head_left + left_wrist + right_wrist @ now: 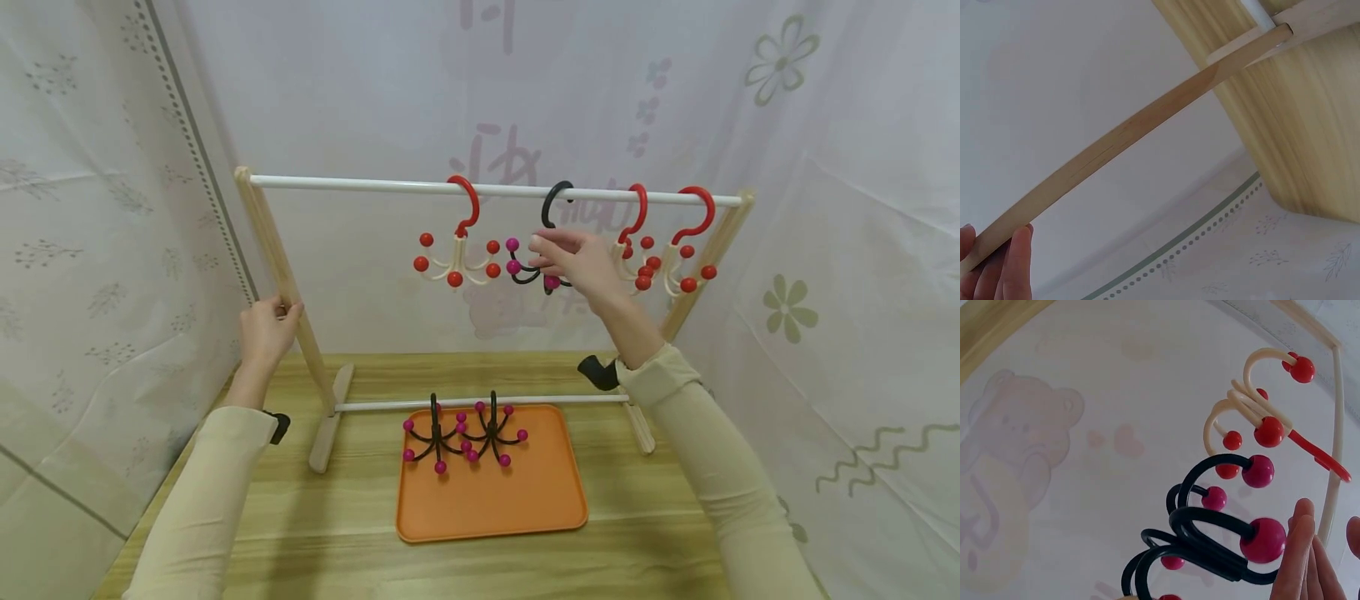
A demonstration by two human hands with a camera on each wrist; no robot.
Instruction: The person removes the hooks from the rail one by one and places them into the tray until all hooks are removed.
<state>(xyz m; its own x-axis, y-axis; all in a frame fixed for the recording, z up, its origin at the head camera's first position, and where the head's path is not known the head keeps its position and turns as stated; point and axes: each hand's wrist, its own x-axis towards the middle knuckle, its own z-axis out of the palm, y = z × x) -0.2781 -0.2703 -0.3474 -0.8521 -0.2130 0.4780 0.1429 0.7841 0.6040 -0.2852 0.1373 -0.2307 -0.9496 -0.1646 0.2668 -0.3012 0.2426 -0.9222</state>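
My left hand grips the left wooden post of a rack, fingers and thumb on either side. My right hand is beside a black claw hook hanger with magenta balls, which hangs from the white rod. In the right wrist view its fingers are straight, the thumb apart, and the hanger's stem passes behind them. A cream hanger with red hook and balls hangs to the left. Two similar red-hooked hangers hang to the right, one partly hidden by my hand.
An orange tray on the wood-grain table bears two black hangers with magenta balls, near the rack's lower white bar. Patterned cloth surrounds the table at the back and sides.
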